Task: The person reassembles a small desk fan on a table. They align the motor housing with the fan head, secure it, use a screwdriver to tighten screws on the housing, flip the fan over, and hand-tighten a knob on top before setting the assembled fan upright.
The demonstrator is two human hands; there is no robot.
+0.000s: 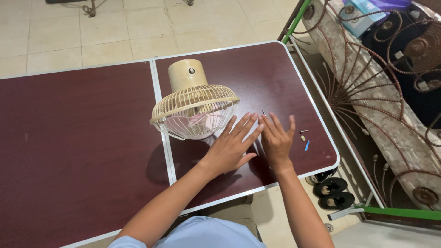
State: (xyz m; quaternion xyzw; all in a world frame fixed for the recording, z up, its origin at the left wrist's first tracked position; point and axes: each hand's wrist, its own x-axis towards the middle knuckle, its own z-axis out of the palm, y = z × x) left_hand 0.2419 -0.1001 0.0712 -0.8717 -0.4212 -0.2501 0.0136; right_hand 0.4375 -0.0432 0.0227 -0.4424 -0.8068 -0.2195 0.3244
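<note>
A beige fan [194, 104] with a wire cage lies face down on the dark red folding table [82, 138], its motor housing pointing up. My left hand [232, 147] rests flat on the table just right of the cage, fingers spread, touching nothing else. My right hand [277, 140] lies flat beside it, fingers apart and empty. A thin screwdriver tip [263, 112] shows just beyond my fingertips. To the right of my right hand lie a small screw [303, 131], a tiny beige part [302, 137] and a blue piece [307, 145].
The table's right edge [317, 96] runs next to a rusty metal bed frame [363, 78] and a patterned mattress. Black shoes [333, 192] sit on the tiled floor below the table corner. A green bar [395, 212] lies near them.
</note>
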